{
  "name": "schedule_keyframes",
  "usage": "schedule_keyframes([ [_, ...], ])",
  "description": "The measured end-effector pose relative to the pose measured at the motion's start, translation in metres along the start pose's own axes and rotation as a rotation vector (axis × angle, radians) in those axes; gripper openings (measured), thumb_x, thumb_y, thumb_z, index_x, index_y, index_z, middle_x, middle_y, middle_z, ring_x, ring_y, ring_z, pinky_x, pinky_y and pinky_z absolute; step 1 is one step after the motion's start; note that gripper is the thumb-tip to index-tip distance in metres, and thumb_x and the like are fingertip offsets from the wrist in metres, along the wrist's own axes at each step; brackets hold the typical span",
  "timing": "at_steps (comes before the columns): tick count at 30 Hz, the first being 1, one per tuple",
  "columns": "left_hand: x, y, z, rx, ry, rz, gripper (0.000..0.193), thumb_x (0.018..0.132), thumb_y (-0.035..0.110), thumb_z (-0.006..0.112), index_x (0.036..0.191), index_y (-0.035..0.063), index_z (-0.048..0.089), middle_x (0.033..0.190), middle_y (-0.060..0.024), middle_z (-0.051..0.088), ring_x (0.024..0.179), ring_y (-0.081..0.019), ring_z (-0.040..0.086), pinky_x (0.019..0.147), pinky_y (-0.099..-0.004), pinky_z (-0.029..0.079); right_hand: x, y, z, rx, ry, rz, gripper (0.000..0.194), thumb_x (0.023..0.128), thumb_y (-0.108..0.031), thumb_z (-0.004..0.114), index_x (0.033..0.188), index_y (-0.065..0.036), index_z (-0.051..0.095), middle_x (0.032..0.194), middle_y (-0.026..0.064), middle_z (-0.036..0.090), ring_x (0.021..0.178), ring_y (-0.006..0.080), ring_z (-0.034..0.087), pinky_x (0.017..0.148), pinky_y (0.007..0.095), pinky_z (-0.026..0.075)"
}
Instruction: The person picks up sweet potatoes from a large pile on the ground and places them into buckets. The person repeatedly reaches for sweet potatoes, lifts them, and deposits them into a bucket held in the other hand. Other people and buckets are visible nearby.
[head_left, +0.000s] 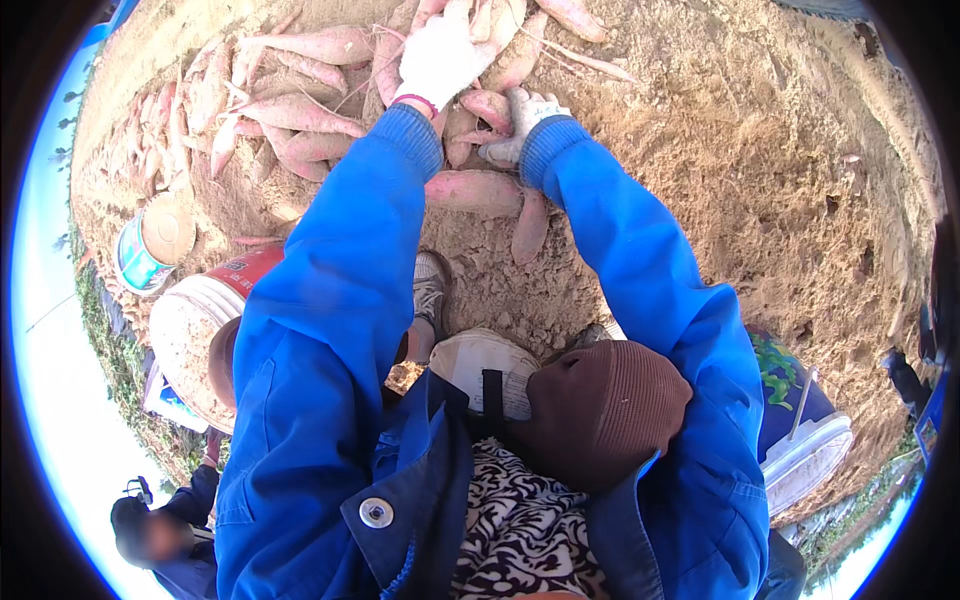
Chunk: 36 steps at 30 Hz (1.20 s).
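Observation:
Pinkish sweet potatoes with thin roots lie heaped on the dry soil. My left hand (442, 60), in a white knit glove with a red band at the wrist, reaches into the top of the heap; its fingers blend into pale, overexposed sweet potatoes, so its grip is unclear. Lower and to the right, my right hand (523, 124), also gloved, has its thumb and fingers around the right side of a short sweet potato (489, 109). Nearer my feet lie a thick sweet potato (474, 192) and a smaller one (530, 226) beside it.
More sweet potatoes (300, 112) spread to the left. A small tub (142, 251) and a red and white bucket (187, 315) stand at the left, a dark blue bucket (795, 405) at the right. Another person (161, 532) is at the lower left. Bare soil (750, 172) extends right.

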<state>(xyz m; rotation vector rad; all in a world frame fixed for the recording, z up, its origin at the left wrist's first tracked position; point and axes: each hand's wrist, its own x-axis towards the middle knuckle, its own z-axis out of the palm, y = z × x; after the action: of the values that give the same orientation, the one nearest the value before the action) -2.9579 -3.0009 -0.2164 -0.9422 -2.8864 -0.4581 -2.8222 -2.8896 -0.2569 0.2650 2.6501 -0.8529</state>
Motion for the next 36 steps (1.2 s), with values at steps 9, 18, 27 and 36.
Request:
schedule_keyframes([
  [9, -0.123, -0.041, -0.118, -1.077, 0.663, -0.285, 0.031, 0.08, 0.011, 0.079, 0.103, -0.0056, 0.065, 0.095, -0.0109, 0.067, 0.086, -0.0179, 0.062, 0.079, -0.0306, 0.051, -0.025, 0.043, -0.006, 0.742, 0.236, 0.0, 0.104, 0.076, -0.034, 0.083, 0.151, 0.009, 0.026, 0.136, 0.0323, 0.055, 0.131, 0.0379, 0.054, 0.111, 0.0415, 0.045],
  [18, -0.243, -0.047, 0.015, -1.519, 0.383, -0.924, 0.03, 0.079, -0.003, 0.064, 0.108, -0.0027, 0.063, 0.095, -0.0058, 0.063, 0.086, -0.0188, 0.061, 0.082, -0.0306, 0.051, -0.012, -0.012, 0.012, 0.143, 0.132, 0.007, 0.107, 0.067, -0.035, 0.083, 0.155, -0.01, 0.028, 0.147, 0.026, 0.043, 0.133, 0.045, 0.048, 0.108, 0.0522, 0.044],
  [27, -0.205, 0.037, -0.004, -0.826, 0.025, -0.498, 0.076, 0.068, 0.0, 0.084, 0.136, -0.0035, 0.05, 0.121, -0.013, 0.064, 0.103, -0.0218, 0.065, 0.091, -0.0343, 0.054, -0.083, 0.023, 0.015, 0.256, 0.45, -0.173, 0.09, 0.063, -0.029, 0.085, 0.139, -0.003, 0.045, 0.129, 0.0225, 0.053, 0.122, 0.04, 0.053, 0.103, 0.0466, 0.048],
  [36, -0.11, 0.17, -0.087, -0.829, -0.114, 0.423, 0.067, 0.071, 0.02, 0.084, 0.132, 0.002, 0.062, 0.117, -0.0154, 0.069, 0.102, -0.0293, 0.066, 0.089, -0.0371, 0.053, -0.207, 0.061, -0.07, 1.114, 0.772, -0.13, 0.07, 0.059, -0.012, 0.091, 0.118, 0.0, 0.057, 0.094, 0.0075, 0.067, 0.088, 0.0173, 0.067, 0.083, 0.0334, 0.058],
])
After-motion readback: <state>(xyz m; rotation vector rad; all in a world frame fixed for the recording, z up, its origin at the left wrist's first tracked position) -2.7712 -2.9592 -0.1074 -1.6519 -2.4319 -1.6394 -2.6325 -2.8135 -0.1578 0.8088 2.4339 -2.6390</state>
